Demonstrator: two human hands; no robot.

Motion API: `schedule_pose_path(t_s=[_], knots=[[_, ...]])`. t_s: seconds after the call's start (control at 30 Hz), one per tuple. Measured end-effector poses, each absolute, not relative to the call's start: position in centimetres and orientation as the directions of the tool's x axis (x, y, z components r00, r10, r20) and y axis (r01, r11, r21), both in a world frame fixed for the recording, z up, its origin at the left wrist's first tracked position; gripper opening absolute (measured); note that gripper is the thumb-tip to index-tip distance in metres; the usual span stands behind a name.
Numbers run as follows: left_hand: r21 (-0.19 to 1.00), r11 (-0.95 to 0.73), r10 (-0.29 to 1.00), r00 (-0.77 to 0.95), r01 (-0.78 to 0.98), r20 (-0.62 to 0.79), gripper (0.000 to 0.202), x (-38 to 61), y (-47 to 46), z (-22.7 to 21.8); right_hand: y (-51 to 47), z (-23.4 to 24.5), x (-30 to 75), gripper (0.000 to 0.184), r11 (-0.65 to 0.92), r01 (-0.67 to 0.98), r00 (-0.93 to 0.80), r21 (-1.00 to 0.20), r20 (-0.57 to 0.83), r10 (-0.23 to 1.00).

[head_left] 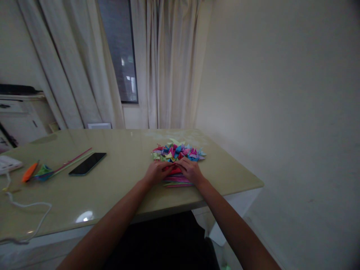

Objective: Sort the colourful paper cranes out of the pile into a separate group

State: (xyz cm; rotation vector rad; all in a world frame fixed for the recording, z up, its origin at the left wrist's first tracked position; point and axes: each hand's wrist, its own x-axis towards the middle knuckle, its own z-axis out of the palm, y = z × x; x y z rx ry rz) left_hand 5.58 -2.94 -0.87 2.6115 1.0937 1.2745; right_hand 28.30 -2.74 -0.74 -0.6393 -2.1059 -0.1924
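Observation:
My left hand (158,172) and my right hand (190,170) meet near the front right of the table. Both are closed, with fingertips pinching a small red piece of paper (176,170) between them. Its exact shape is partly hidden by the fingers. Just beyond the hands lies a heap of folded paper cranes (177,150) in many colours. Below the red paper, between my wrists, are several long thin paper strips (178,182) in pink, purple and green.
A black phone (88,164) lies left of my arms. Farther left are an orange cutter (29,171), a blue-green folded piece (44,172) beside long thin strips, and a white box with a cable (30,204). A wall (281,112) stands close on the right.

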Motion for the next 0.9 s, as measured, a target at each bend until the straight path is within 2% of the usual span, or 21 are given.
schedule_pose_path(t_s=[0.37, 0.6, 0.73, 0.9], knots=[[0.322, -0.732, 0.626, 0.405, 0.6, 0.666, 0.024, 5.79, -3.06, -0.74, -2.62, -0.84, 28.1, 0.022, 0.858, 0.463, -0.417, -0.223, 0.8, 0.432], [0.321, -0.72, 0.629, 0.384, 0.615, 0.676, 0.023, 6.18, -3.39, -0.36, -2.82, -0.64, 27.76, 0.016, 0.839, 0.398, -0.357, -0.371, 0.779, 0.515], [0.286, -0.733, 0.605, 0.399, 0.617, 0.689, 0.024, 6.0, -3.29, -0.54, -2.64, -0.86, 27.77, 0.019, 0.815, 0.36, -0.358, -0.455, 0.739, 0.57], [0.185, -0.764, 0.545, 0.463, 0.619, 0.699, 0.026, 5.69, -3.08, -0.79, -2.23, -1.2, 27.88, 0.014, 0.792, 0.323, -0.358, -0.518, 0.708, 0.609]])
